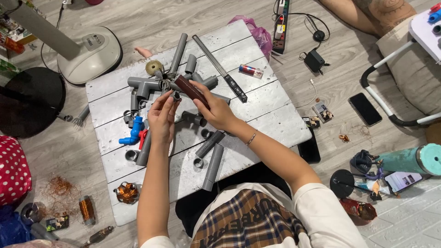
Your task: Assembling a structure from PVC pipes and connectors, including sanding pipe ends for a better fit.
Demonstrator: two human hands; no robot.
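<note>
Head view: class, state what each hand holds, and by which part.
The right hand holds a dark brown flat bar near its lower end. The left hand pinches a small grey pipe piece.

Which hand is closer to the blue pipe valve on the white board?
Left. The left hand is just up and right of the blue valve; the right hand is farther right, holding a dark brown piece.

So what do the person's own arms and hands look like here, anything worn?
Both forearms are bare. The right hand has a thin bracelet at the wrist; the left hand wears nothing visible. White short sleeves show at the upper arms.
</note>
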